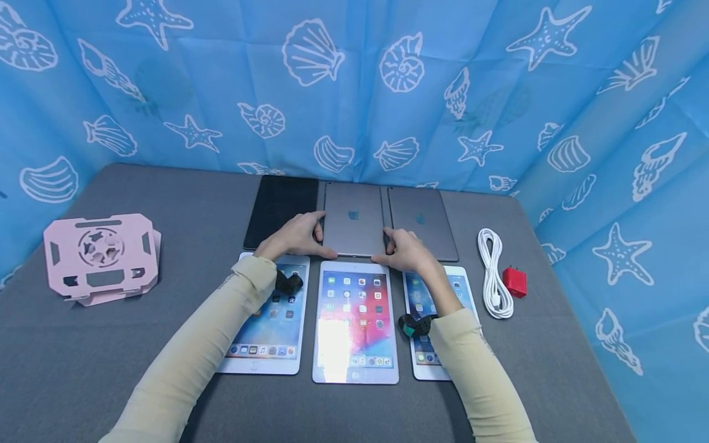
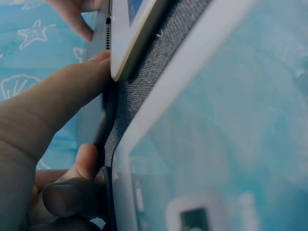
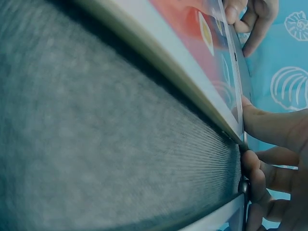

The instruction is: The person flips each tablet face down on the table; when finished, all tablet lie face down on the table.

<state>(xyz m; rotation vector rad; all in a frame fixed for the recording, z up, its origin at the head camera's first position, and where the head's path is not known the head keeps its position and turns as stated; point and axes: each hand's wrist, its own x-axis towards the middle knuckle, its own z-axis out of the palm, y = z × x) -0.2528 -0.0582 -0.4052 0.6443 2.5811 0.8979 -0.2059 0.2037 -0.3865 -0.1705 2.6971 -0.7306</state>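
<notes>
- Three white-framed rectangular tablets, screens lit.
- One red cube-shaped charger, one coiled white cable, right; one pink slotted stand, left.
- Left hand and right hand grip one grey metal tablet, between one black tablet and one dark-grey tablet.

A pink stand with a round, wheel-like cutout sits at the left of the frame on a gray cloth-covered table. At right, a bundled white cable lies just beside a red plug adapter, while a blue curtain printed with white starfish and seashells fills the top of the frame.
</notes>
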